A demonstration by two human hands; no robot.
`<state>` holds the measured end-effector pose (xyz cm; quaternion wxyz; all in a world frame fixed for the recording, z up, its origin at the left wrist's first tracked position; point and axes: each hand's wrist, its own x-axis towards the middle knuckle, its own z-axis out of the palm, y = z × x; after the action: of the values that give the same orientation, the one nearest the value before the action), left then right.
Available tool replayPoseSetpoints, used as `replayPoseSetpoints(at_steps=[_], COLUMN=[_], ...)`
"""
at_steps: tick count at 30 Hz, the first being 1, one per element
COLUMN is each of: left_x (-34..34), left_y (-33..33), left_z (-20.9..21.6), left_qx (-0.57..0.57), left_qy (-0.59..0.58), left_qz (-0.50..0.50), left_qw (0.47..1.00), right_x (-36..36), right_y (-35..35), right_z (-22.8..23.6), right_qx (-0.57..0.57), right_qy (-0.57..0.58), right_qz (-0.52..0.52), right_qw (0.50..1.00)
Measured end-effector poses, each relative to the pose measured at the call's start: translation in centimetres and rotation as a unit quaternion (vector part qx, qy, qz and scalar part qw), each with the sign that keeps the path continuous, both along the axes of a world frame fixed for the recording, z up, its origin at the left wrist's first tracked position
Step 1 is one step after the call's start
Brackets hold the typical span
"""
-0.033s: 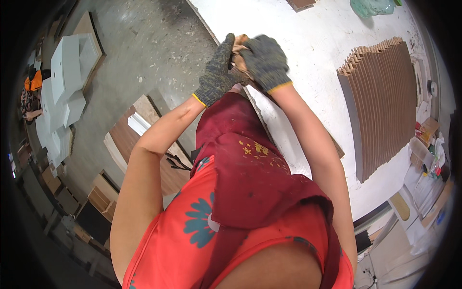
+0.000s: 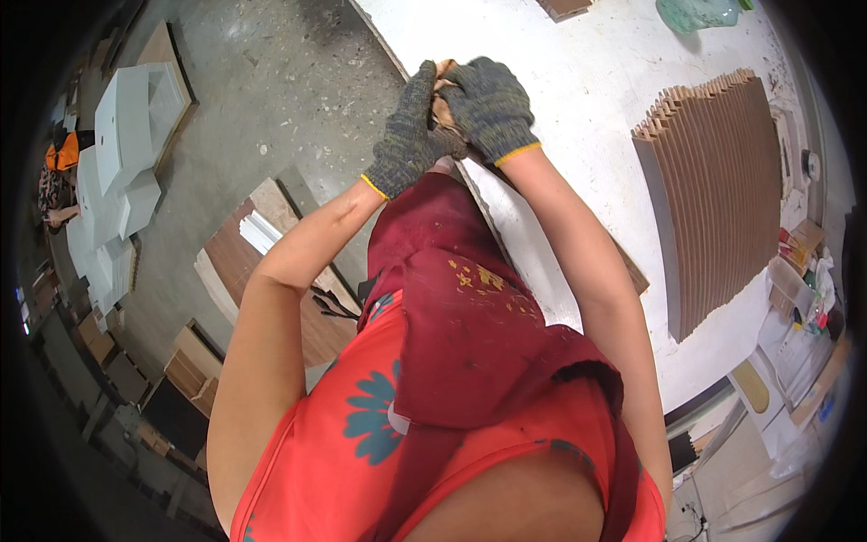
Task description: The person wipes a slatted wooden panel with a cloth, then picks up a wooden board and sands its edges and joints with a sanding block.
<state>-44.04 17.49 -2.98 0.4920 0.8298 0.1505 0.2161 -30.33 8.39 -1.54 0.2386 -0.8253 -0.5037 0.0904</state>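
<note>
Left hand (image 2: 406,131) and right hand (image 2: 492,107) together clamp tan material (image 2: 442,111) at the left edge of the counter (image 2: 587,135), seemingly mid-work; brown strips (image 2: 722,203) stand near its right edge; what remains is unclear.

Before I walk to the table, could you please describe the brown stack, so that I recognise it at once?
Find the big white table, right of the person's gloved right hand. On its right side is a broad brown stack of thin strips, packed side by side. Its many ridges and jagged far edge set it apart from the see-through green object nearby.
</note>
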Motion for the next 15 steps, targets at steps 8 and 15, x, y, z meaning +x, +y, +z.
replayPoseSetpoints(at_steps=[8, 15], left_x=[0.0, 4.3], left_y=[-0.1, -1.4], left_z=[2.2, 2.8], left_qx=[0.233, 0.329], left_qy=[0.069, -0.016], left_qz=[-0.050, -0.265], left_qw=[0.969, 0.906], right_x=[1.4, -4.0], right_y=[-10.2, -10.9], right_z=[4.5, 1.7], right_qx=[0.227, -0.016], right_qy=[0.404, -0.071], right_qz=[-0.261, -0.147], right_qw=[0.847, 0.986])
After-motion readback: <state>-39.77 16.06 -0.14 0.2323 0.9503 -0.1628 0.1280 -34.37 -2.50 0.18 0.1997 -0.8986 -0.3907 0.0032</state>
